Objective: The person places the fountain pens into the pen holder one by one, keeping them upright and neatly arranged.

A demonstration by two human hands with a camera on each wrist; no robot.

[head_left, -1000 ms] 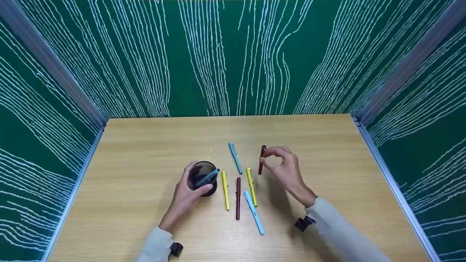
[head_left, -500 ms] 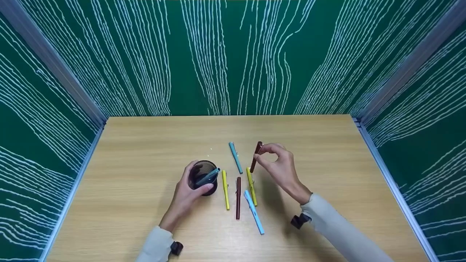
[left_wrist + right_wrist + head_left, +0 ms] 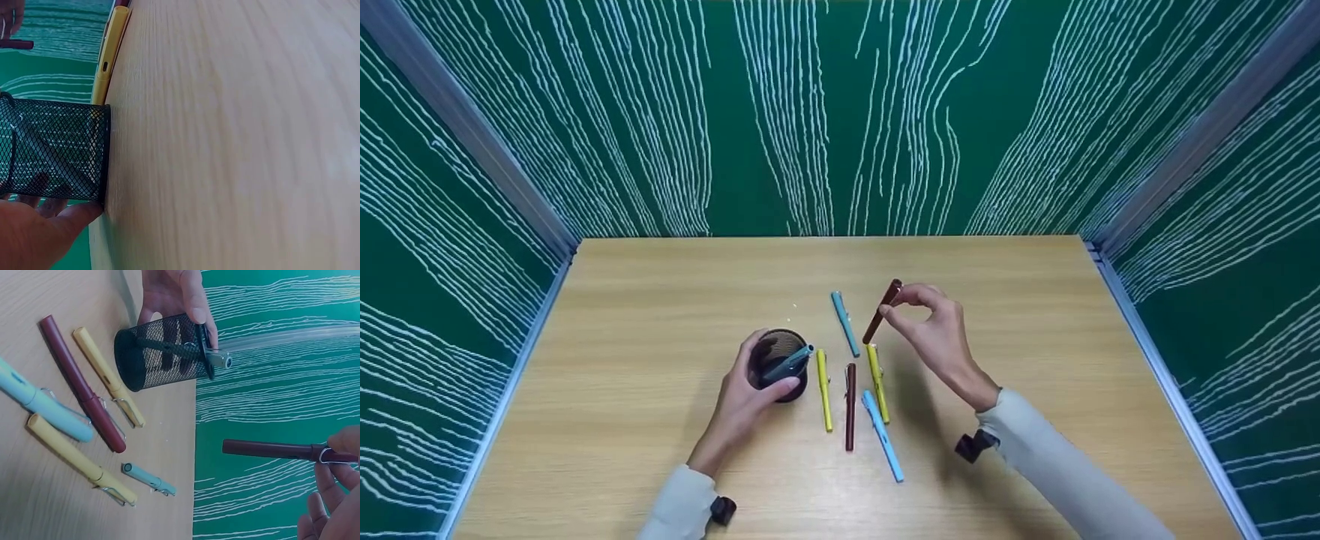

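Shifted since a sec ago: R hand (image 3: 934,330) + held maroon pen (image 3: 267,448), now closer to the cup side & a bit farther from the body, pen more tilted (was near upright in head view). L hand (image 3: 741,394), mesh cup (image 3: 67,121) & the loose pens: no real chg.

Net: held maroon pen is up off the tabletop (image 3: 660,300), still outside the cup; R wrist view shows it well apart from the loose pens.

Grip: R thumb + fingertips pinching held maroon pen by its clip. L hand wrapped round mesh cup; cup upright, base on tabletop.

In cup: dark teal pen (image 3: 790,361), leaning, end past rim. Can't tell if anything else is at the bottom.

Loose on tabletop: teal pen (image 3: 845,324), near-cup yellow pen (image 3: 824,390), 2nd maroon pen (image 3: 850,409), other yellow pen (image 3: 877,384), lt-blue pen (image 3: 883,436).

Text: no brand/label legible. Dark mark on lt-blue pen barrel, too small to read. Dark oval on near-cup yellow pen (L wrist view) is prob a slot, not lettering.
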